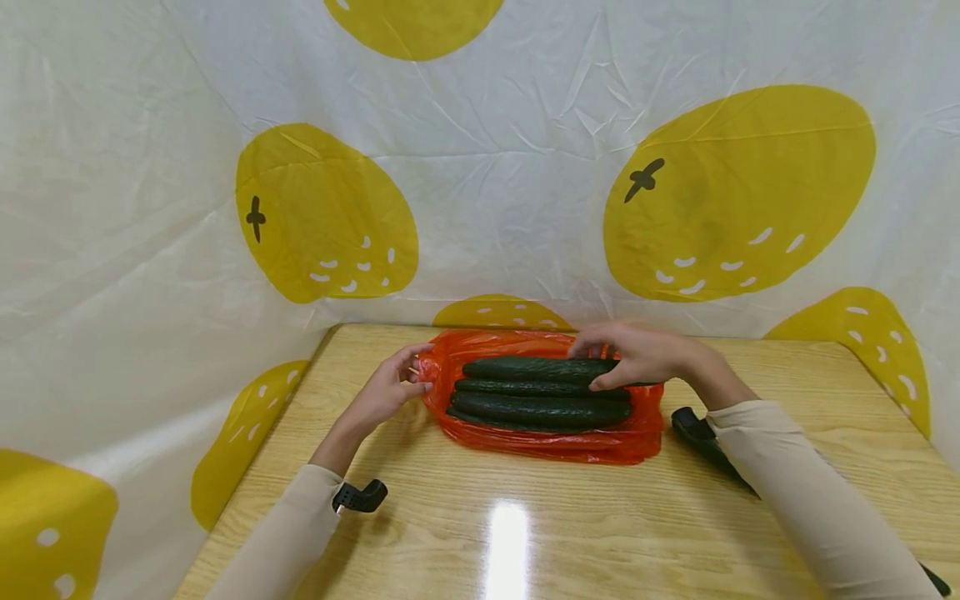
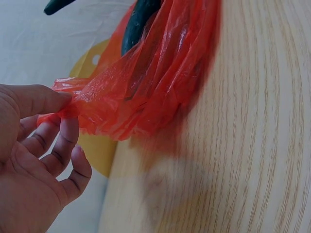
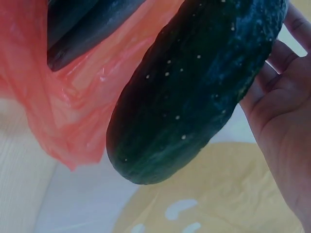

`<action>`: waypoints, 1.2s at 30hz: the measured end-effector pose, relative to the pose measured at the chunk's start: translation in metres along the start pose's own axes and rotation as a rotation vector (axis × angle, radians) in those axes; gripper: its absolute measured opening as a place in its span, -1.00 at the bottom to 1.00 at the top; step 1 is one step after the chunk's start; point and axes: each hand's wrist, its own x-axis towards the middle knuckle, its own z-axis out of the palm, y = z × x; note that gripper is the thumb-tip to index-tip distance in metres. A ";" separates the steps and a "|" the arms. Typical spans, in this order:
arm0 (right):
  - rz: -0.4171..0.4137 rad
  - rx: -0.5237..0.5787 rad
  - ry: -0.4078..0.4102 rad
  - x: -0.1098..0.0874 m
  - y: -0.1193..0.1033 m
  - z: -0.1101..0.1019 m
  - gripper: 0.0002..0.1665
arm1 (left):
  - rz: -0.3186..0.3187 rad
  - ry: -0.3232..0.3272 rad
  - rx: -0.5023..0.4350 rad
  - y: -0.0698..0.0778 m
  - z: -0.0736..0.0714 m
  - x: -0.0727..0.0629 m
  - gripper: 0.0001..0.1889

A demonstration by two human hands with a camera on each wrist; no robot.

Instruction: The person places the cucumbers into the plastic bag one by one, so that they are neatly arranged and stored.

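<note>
A red plastic bag (image 1: 540, 450) lies on the table, with several dark green cucumbers (image 1: 543, 410) side by side on it. At the bag's left end, my left hand (image 1: 386, 390) pinches the gathered plastic between thumb and fingertips; the left wrist view shows the pinched red film (image 2: 104, 104) up close. My right hand (image 1: 641, 354) grips the uppermost cucumber (image 1: 536, 368) near its right end, thumb in front and fingers behind. In the right wrist view that cucumber (image 3: 189, 92) is tilted, its rounded end apart from the others, and the thumb is hidden.
A long dark green thing (image 1: 720, 457), perhaps another cucumber, lies on the wooden table (image 1: 420, 533) partly hidden under my right forearm. A dark green tip (image 1: 933, 579) shows at the lower right. Behind the table hangs a white sheet (image 1: 510, 208) with yellow fruit prints.
</note>
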 end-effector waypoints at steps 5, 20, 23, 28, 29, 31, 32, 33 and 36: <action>0.002 0.012 -0.021 0.007 -0.001 0.005 -0.49 | -0.014 -0.004 0.001 0.001 0.000 0.000 -0.32; 0.040 0.039 -0.068 0.022 0.007 0.022 -0.47 | 0.005 -0.013 -0.003 0.029 0.003 -0.013 -0.36; 0.049 0.055 -0.093 0.025 0.009 0.025 -0.47 | 0.005 -0.014 -0.007 0.028 0.003 -0.013 -0.36; 0.061 0.065 -0.127 0.032 0.011 0.030 -0.47 | 0.001 -0.007 -0.003 0.014 0.002 -0.007 -0.34; 0.061 0.060 -0.130 0.034 0.012 0.031 -0.47 | 0.002 -0.004 0.001 0.010 0.001 -0.006 -0.34; 0.061 0.053 -0.134 0.036 0.013 0.033 -0.47 | 0.006 0.001 0.001 0.003 0.000 -0.003 -0.34; 0.059 0.049 -0.136 0.038 0.014 0.034 -0.47 | 0.010 0.001 0.002 0.001 -0.001 -0.003 -0.34; 0.055 0.048 -0.138 0.038 0.015 0.035 -0.47 | 0.011 0.000 0.003 0.000 -0.001 -0.003 -0.34; 0.046 0.040 -0.147 0.041 0.016 0.037 -0.47 | 0.002 -0.001 -0.002 0.000 -0.002 -0.002 -0.33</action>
